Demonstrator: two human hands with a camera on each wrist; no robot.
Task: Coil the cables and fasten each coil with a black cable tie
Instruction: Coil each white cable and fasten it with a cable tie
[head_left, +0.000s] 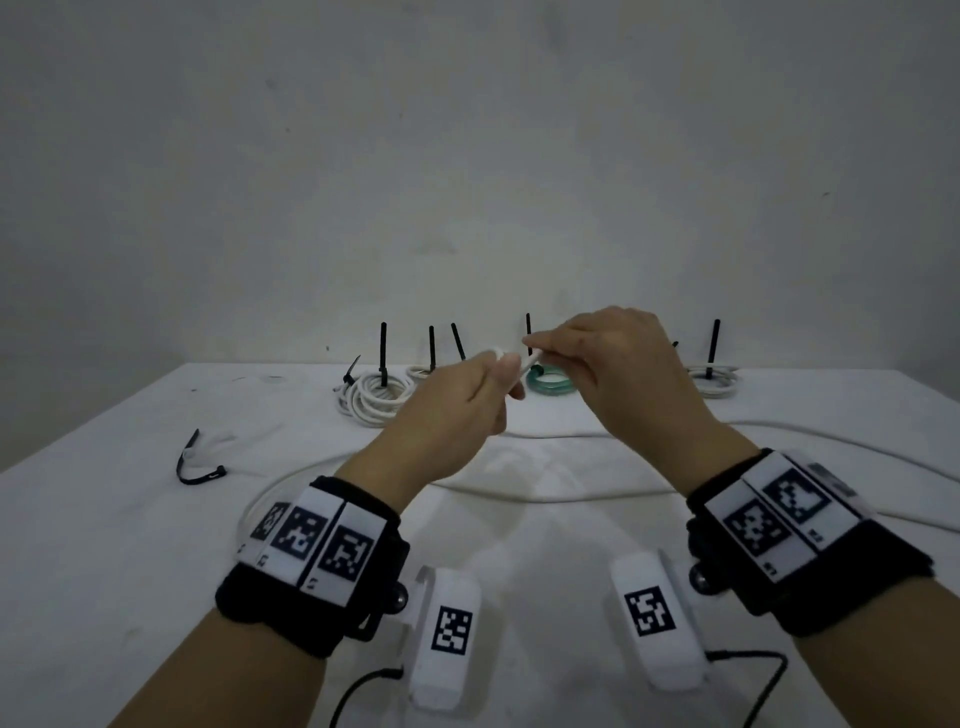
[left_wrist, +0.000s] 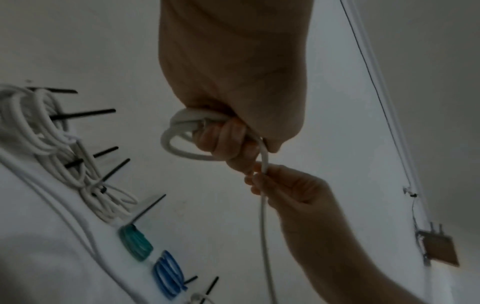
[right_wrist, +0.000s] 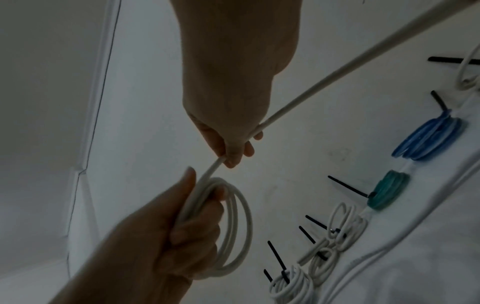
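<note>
While we hold both hands raised above the table (head_left: 130, 545):
Left hand (head_left: 457, 410): our fingers curl round the white cable (right_wrist: 324, 82) coil (right_wrist: 233, 226).
Right hand (head_left: 618, 374): our fingertips pinch the cable just beside it.

All three views are dim and grey, with flat, soft light and no glare. In the head view the desk (head_left: 104, 545) reads as the brightest surface; near its front edge, below the raised hands, lie faint, diffuse shadows. The wall behind the desk darkens toward the upper corners, and fine noise grains it. Wide-angle distortion bows the desk's far edge and stretches the forearms at the bottom. Both wrist views are darker: the left hand (left_wrist: 233, 82) and right hand (right_wrist: 228, 78) show as murky silhouettes against the paler wall, their fingers (left_wrist: 223, 137) slightly soft. Coils along the desk's back are smeared at the frame edges.
</note>
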